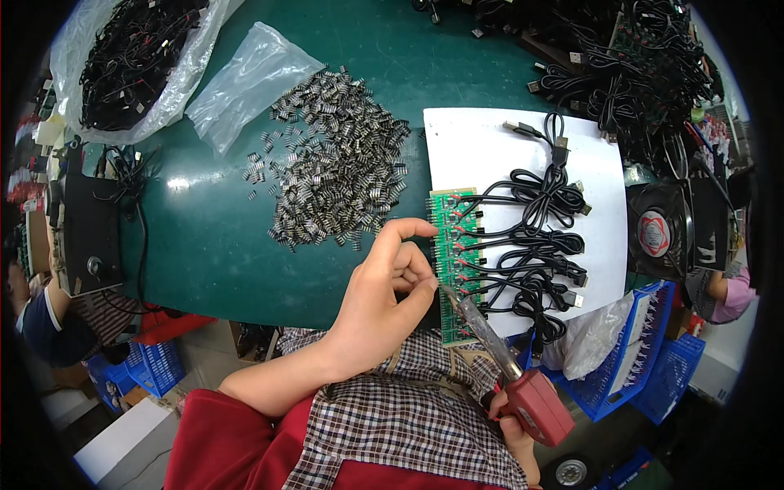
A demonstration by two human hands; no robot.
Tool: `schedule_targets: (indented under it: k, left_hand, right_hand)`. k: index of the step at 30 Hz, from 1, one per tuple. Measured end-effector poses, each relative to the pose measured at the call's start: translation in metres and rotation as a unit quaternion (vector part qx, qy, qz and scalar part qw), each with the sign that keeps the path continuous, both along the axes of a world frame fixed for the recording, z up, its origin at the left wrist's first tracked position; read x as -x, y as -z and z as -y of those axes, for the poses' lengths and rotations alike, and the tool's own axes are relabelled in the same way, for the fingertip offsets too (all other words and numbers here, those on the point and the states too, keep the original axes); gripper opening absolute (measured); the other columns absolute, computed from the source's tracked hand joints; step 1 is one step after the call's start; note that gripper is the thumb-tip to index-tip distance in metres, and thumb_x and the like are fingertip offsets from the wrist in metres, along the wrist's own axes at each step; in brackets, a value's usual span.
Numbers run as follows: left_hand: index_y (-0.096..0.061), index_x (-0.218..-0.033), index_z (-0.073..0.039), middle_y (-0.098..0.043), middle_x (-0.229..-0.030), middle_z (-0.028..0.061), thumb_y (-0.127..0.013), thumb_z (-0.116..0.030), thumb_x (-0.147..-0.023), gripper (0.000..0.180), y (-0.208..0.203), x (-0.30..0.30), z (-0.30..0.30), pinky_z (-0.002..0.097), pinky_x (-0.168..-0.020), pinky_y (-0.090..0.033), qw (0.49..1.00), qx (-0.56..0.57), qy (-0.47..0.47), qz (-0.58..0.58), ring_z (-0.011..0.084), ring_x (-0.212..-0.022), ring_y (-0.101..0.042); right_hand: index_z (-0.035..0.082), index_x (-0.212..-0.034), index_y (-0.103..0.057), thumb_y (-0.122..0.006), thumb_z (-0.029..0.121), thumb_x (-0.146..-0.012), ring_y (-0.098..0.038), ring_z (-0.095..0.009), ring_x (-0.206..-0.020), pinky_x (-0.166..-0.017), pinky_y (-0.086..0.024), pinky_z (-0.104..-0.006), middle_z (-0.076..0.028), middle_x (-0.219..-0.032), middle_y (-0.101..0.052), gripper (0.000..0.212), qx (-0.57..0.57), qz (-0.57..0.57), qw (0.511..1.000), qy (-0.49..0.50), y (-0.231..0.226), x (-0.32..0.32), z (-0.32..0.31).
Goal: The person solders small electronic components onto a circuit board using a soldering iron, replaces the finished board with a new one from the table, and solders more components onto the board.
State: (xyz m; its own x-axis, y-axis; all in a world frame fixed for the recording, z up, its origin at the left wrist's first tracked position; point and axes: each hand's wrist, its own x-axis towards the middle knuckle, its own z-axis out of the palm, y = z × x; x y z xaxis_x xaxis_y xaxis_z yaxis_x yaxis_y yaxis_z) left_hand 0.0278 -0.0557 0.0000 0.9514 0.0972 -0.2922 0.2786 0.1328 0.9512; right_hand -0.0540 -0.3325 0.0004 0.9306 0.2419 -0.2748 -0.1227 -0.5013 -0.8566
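As the right hand point(518, 445) grips the soldering gun point(539, 404), the left hand point(382, 302) curls at the circuit board point(465, 263), pinch unclear. Soldering, it seems; next needs steady aim!

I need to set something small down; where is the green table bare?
Bare green table: between left cord and pin pile, and between flat clear bag and top-right cable heap. Crowded: white sheet's middle, under coiled cables.

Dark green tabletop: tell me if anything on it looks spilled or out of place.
Some small black-and-silver pin connectors lie scattered left of their dense loose heap on the dark green tabletop, so they look slightly spilled.
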Motion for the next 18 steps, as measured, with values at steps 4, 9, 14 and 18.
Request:
schedule_targets:
  k: [4, 9, 14, 18]
  left_hand:
    - [-0.037, -0.116, 0.000, -0.050, -0.074, 0.0040, -0.050, 0.012, -0.077, 0.043, 0.000, 0.000, 0.002, 0.0228, -0.067, -0.046, 1.000, -0.009, -0.013, 0.006, 0.0082, -0.070, -0.051]
    - [-0.036, -0.118, -0.002, -0.051, -0.078, 0.0012, -0.051, 0.010, -0.080, 0.042, -0.001, 0.001, -0.001, 0.0199, -0.072, -0.045, 1.000, -0.011, 0.008, -0.003, 0.0064, -0.074, -0.052]
    - [-0.036, -0.118, -0.001, -0.051, -0.079, 0.0015, -0.051, 0.010, -0.080, 0.042, -0.001, 0.000, -0.001, 0.0199, -0.071, -0.045, 1.000, -0.006, 0.008, -0.001, 0.0066, -0.074, -0.052]
    - [-0.037, -0.117, -0.001, -0.052, -0.079, 0.0024, -0.053, 0.009, -0.081, 0.041, -0.003, 0.003, -0.004, 0.0199, -0.070, -0.045, 1.000, -0.021, 0.000, -0.004, 0.0068, -0.073, -0.052]
  right_hand:
    - [0.003, -0.088, -0.062, -0.065, 0.053, -0.071, -0.059, -0.020, -0.058, -0.055, -0.047, -0.0292, -0.002, -0.069, -0.062, 0.053, 0.029, 0.070, 0.995, 0.067, -0.003, 0.005, -0.006]
    - [0.002, -0.086, -0.062, -0.066, 0.054, -0.070, -0.058, -0.020, -0.053, -0.053, -0.046, -0.0280, -0.003, -0.066, -0.060, 0.055, 0.042, 0.023, 0.997, -0.055, 0.003, 0.001, 0.011]
    - [0.001, -0.086, -0.062, -0.067, 0.053, -0.070, -0.059, -0.018, -0.054, -0.054, -0.046, -0.0272, -0.003, -0.064, -0.060, 0.054, -0.016, 0.024, 0.999, 0.041, 0.002, 0.003, -0.006]
    - [-0.001, -0.089, -0.060, -0.068, 0.051, -0.070, -0.058, -0.016, -0.055, -0.054, -0.045, -0.0257, -0.002, -0.062, -0.060, 0.055, -0.050, -0.004, 0.997, 0.051, -0.008, -0.005, -0.014]
